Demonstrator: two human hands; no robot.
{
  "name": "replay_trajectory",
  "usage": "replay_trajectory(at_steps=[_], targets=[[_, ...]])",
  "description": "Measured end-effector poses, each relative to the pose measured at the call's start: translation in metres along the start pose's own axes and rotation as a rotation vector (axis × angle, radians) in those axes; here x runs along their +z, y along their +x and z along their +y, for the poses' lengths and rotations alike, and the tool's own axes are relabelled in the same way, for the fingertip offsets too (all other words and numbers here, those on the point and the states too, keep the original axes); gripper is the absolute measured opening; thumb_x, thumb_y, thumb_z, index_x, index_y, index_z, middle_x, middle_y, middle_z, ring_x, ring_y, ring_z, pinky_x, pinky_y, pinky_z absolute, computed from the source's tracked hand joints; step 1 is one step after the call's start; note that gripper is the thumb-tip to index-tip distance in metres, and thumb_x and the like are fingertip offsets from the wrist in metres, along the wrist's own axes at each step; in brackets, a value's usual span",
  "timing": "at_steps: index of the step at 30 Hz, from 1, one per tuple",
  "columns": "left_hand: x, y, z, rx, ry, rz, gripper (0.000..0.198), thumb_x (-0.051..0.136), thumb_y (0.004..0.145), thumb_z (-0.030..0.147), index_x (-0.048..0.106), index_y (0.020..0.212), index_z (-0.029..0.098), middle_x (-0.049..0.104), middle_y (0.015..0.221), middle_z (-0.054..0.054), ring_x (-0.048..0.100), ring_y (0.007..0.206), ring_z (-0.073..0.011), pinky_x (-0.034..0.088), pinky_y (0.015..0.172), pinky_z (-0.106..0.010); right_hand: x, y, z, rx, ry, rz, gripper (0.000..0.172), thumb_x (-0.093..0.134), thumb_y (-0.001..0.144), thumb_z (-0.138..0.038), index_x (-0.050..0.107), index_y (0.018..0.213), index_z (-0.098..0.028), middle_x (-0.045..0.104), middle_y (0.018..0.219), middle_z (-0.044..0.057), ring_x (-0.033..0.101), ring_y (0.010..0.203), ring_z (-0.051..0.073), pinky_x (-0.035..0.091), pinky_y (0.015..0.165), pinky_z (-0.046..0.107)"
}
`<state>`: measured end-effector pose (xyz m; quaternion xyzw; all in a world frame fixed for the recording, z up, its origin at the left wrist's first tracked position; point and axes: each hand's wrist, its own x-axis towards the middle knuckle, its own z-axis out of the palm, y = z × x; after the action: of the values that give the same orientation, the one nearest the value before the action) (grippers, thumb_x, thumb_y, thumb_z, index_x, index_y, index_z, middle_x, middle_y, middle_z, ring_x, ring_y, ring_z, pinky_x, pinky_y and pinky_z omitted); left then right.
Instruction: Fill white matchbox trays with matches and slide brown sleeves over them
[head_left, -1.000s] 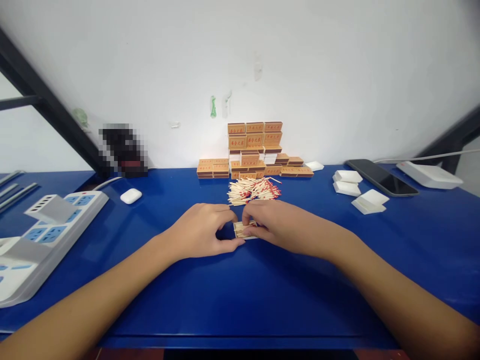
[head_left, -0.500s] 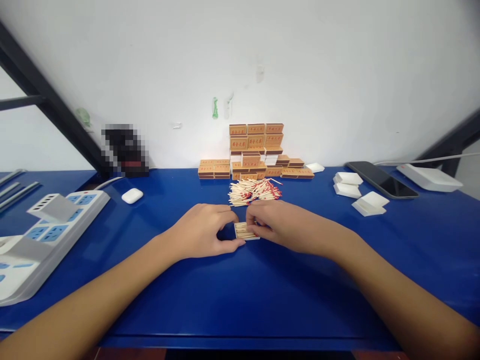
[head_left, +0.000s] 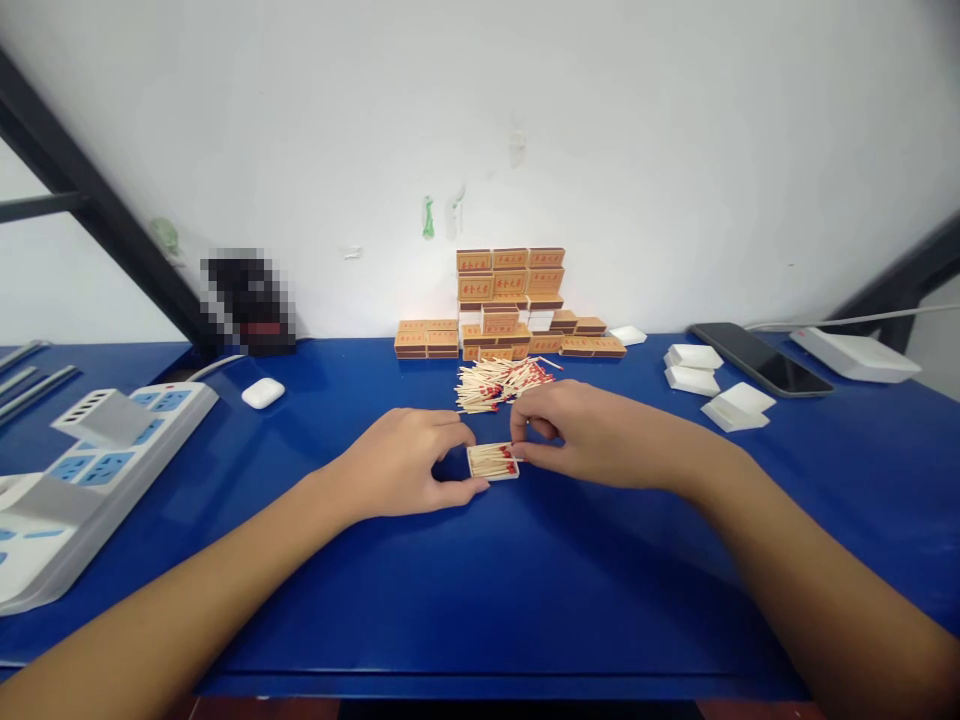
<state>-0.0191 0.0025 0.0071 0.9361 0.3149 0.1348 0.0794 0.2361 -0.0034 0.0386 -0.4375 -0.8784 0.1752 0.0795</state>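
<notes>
A small white matchbox tray (head_left: pixel 493 475) lies on the blue table, filled with a layer of matches (head_left: pixel 491 460) whose red heads point right. My left hand (head_left: pixel 412 460) holds its left end, index finger at the far corner and thumb at the near one. At the tray's right end, my right hand (head_left: pixel 559 430) has thumb and index finger pinched on a match, mostly hidden by the fingertips. Just beyond the tray is a loose heap of red-headed matches (head_left: pixel 495 382).
Orange matchboxes (head_left: pixel 510 285) stand stacked against the wall. White empty trays (head_left: pixel 694 380) and a dark phone (head_left: pixel 761 360) lie at right, beside a white flat box (head_left: pixel 855 355). A power strip (head_left: pixel 112 470) and a white earbud case (head_left: pixel 262 393) are at left.
My right hand has drawn back to the right from over the tray, uncovering the red match heads. My left hand keeps its place at the tray.
</notes>
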Motion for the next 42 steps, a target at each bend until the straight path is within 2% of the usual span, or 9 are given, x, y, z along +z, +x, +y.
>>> replay_trajectory(at_steps=[6, 9, 13, 20, 24, 29, 35, 42], targets=[[0.000, 0.000, 0.000, 0.004, 0.013, 0.000, 0.031, 0.070, 0.093, 0.047, 0.075, 0.101, 0.018, 0.064, 0.078, 0.000, 0.057, 0.064, -0.0141, 0.039, 0.060, -0.029, -0.003, -0.003, -0.001, 0.102, 0.015, -0.092, 0.017, 0.067, 0.090, -0.039, 0.072, 0.087, -0.024, 0.069, 0.085, 0.004, 0.058, 0.072, 0.017, 0.040, 0.060, 0.029], [0.000, 0.000, 0.000, 0.000, 0.013, 0.001, 0.031, 0.071, 0.092, 0.047, 0.075, 0.099, 0.017, 0.065, 0.079, 0.000, 0.056, 0.064, -0.0141, 0.039, 0.060, -0.029, -0.002, -0.002, -0.002, 0.100, 0.022, -0.131, 0.021, 0.068, 0.090, -0.043, 0.072, 0.084, -0.023, 0.069, 0.083, 0.003, 0.058, 0.067, 0.016, 0.039, 0.058, 0.029], [0.000, 0.000, 0.000, -0.006, 0.016, -0.001, 0.031, 0.071, 0.092, 0.046, 0.075, 0.100, 0.017, 0.065, 0.079, 0.000, 0.056, 0.064, -0.0144, 0.039, 0.060, -0.029, -0.002, -0.002, -0.002, 0.081, 0.053, -0.153, 0.016, 0.066, 0.091, -0.035, 0.070, 0.082, -0.023, 0.070, 0.082, 0.002, 0.057, 0.065, 0.015, 0.038, 0.057, 0.029], [0.000, 0.000, 0.000, 0.000, 0.007, -0.007, 0.029, 0.070, 0.093, 0.045, 0.075, 0.098, 0.017, 0.064, 0.078, 0.000, 0.057, 0.065, -0.0146, 0.041, 0.062, -0.029, 0.002, -0.001, -0.007, 0.011, 0.072, -0.070, 0.009, 0.063, 0.091, -0.026, 0.066, 0.083, -0.023, 0.066, 0.081, 0.000, 0.052, 0.064, 0.013, 0.034, 0.057, 0.027], [0.001, -0.001, -0.001, 0.010, 0.019, 0.007, 0.031, 0.070, 0.093, 0.047, 0.074, 0.096, 0.016, 0.063, 0.076, 0.000, 0.057, 0.064, -0.0143, 0.040, 0.061, -0.029, 0.010, 0.004, -0.016, -0.024, 0.020, -0.057, 0.012, 0.061, 0.092, -0.019, 0.060, 0.079, -0.020, 0.063, 0.077, -0.001, 0.047, 0.063, 0.012, 0.032, 0.058, 0.027], [0.002, -0.001, -0.001, 0.009, 0.025, 0.007, 0.031, 0.069, 0.093, 0.047, 0.073, 0.094, 0.016, 0.065, 0.077, 0.000, 0.058, 0.065, -0.0144, 0.041, 0.061, -0.028, 0.018, 0.006, -0.018, -0.036, 0.003, 0.002, 0.008, 0.061, 0.092, -0.018, 0.064, 0.085, -0.019, 0.067, 0.082, 0.001, 0.050, 0.066, 0.012, 0.032, 0.061, 0.026], [0.002, 0.000, -0.002, 0.011, 0.014, 0.015, 0.027, 0.070, 0.092, 0.043, 0.073, 0.096, 0.016, 0.065, 0.077, 0.000, 0.059, 0.065, -0.0144, 0.041, 0.061, -0.028, 0.024, 0.008, -0.018, -0.091, 0.091, 0.010, 0.010, 0.059, 0.093, -0.018, 0.063, 0.083, -0.019, 0.067, 0.078, -0.001, 0.051, 0.066, 0.011, 0.033, 0.061, 0.025], [0.003, -0.001, -0.002, 0.021, 0.032, 0.015, 0.030, 0.069, 0.093, 0.046, 0.072, 0.092, 0.017, 0.065, 0.077, 0.000, 0.059, 0.066, -0.0149, 0.042, 0.061, -0.029, 0.020, 0.008, -0.019, -0.072, 0.017, 0.011, 0.012, 0.060, 0.089, -0.013, 0.060, 0.079, -0.019, 0.065, 0.078, -0.001, 0.047, 0.064, 0.011, 0.032, 0.059, 0.026]])
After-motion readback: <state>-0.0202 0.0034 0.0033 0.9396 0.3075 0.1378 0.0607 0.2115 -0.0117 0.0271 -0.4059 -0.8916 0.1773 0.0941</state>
